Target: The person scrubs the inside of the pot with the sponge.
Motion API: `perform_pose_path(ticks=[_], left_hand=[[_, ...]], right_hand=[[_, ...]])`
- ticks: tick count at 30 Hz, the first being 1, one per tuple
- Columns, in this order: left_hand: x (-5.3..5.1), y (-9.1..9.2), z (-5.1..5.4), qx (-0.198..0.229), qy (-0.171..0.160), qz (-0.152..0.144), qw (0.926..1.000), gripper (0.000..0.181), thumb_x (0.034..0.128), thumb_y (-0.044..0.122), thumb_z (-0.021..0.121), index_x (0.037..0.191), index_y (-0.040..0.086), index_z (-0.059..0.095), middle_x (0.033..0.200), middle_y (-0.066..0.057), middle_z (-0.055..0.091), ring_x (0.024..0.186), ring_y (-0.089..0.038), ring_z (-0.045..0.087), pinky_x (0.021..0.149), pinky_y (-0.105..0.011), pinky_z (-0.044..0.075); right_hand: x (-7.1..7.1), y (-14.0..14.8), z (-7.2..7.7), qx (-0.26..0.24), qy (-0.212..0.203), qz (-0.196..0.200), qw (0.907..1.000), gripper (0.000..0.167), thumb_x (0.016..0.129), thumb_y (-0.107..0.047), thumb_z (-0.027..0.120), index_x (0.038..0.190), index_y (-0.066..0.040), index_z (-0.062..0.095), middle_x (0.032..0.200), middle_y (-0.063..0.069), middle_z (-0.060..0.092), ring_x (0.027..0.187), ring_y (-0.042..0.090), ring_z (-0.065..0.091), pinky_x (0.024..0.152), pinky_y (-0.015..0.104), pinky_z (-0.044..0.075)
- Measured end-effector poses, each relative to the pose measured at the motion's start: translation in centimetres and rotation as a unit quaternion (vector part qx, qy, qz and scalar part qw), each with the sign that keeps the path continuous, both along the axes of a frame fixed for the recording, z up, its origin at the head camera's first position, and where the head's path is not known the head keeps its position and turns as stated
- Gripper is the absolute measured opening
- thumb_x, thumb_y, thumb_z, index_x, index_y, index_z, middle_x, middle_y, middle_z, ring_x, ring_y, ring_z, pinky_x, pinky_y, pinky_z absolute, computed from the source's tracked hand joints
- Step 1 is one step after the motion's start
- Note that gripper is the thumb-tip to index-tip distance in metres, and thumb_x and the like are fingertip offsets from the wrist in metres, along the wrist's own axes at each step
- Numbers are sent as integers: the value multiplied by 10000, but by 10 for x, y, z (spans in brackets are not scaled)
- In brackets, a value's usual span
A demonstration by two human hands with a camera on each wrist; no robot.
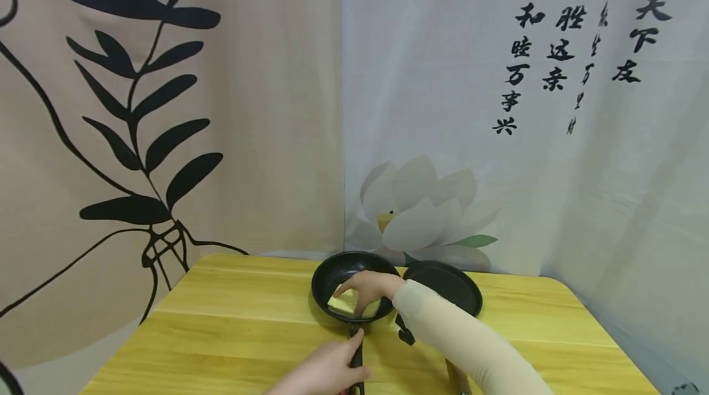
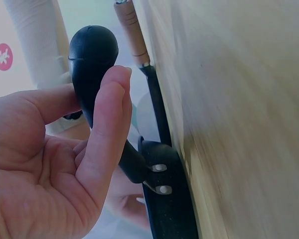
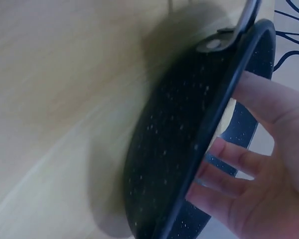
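A deep black frying pan (image 1: 324, 269) sits on the table near its back edge, handle toward me. My left hand (image 1: 329, 368) holds the pan's black handle (image 2: 92, 59) between thumb and fingers, as the left wrist view shows up close. Inside the pan lies a flat yellow pad (image 1: 342, 301), sponge-like or a folded cloth; which of these I cannot tell. Reaching into the pan, my right hand (image 1: 370, 285) grips this pad with thumb and fingers spread across it. In the right wrist view the speckled pan wall (image 3: 164, 134) covers most of the pad.
Right of the frying pan lies a shallow flat black pan (image 1: 448, 281) with a wooden handle (image 1: 456, 376), partly under my right sleeve (image 1: 471, 333). Both stand on the yellow wooden table (image 1: 238, 315). Behind it hangs a printed curtain (image 1: 277, 106).
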State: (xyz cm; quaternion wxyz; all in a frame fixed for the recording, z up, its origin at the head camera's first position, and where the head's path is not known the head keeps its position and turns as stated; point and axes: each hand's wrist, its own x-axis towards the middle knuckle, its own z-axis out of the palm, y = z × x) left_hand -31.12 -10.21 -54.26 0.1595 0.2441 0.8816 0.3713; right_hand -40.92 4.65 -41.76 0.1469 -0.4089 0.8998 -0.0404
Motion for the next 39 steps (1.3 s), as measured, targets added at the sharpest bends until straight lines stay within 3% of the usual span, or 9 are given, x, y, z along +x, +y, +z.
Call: perform_pose_path(ticks=[5, 10, 13, 20, 28, 34, 39], left_hand=[[-3, 1, 2, -276, -59, 24, 9996, 896, 835, 646, 611, 1526, 148, 332, 682, 52, 647, 589, -103, 623, 657, -297, 495], [-5, 2, 2, -480, -7, 6, 9988, 885, 827, 647, 623, 1514, 154, 361, 978, 108, 694, 786, -10, 614, 747, -348, 516], [-5, 3, 0, -507, 33, 3, 9987, 886, 824, 652, 624, 1510, 155, 368, 1056, 70, 697, 810, -16, 620, 749, -355, 519], [-6, 3, -1, -577, 21, 57, 9983, 883, 816, 663, 627, 1507, 174, 375, 1103, 60, 687, 820, -25, 621, 753, -373, 522], [-7, 3, -5, -589, 113, 106, 9981, 893, 804, 668, 638, 1506, 180, 377, 1148, 54, 674, 853, -36, 626, 759, -374, 522], [-6, 2, -3, -539, -20, 60, 9985, 878, 820, 660, 625, 1513, 190, 361, 1051, 89, 694, 812, -25, 625, 737, -361, 521], [-7, 2, -4, -619, 60, 25, 9981, 883, 828, 666, 609, 1516, 175, 353, 999, 113, 695, 804, -21, 625, 725, -344, 518]], right_hand=[[1, -7, -3, -199, -19, -155, 9997, 611, 754, -202, 849, 1309, -322, 625, 1368, -84, 534, 1252, 126, 487, 974, 307, 431], [2, -15, -5, -374, -87, -428, 9983, 604, 742, -193, 856, 1290, -326, 638, 1342, -94, 552, 1242, 142, 497, 948, 310, 450], [1, -20, -6, -402, -80, -560, 9976, 608, 735, -190, 859, 1287, -317, 639, 1332, -91, 561, 1239, 155, 502, 947, 323, 452], [-1, -30, -7, -233, 141, -716, 9971, 607, 754, -204, 846, 1307, -321, 623, 1333, -76, 566, 1242, 175, 503, 952, 331, 449], [-7, -34, -6, -280, 26, -967, 9949, 609, 758, -186, 843, 1311, -314, 623, 1345, -59, 560, 1260, 186, 487, 961, 341, 443], [-13, -37, -7, -174, 68, -1071, 9941, 600, 757, -181, 838, 1300, -330, 630, 1342, -39, 566, 1267, 204, 481, 980, 366, 431], [-18, -40, -5, -73, 16, -1076, 9942, 583, 762, -161, 831, 1287, -326, 641, 1348, -34, 561, 1276, 205, 473, 990, 354, 420]])
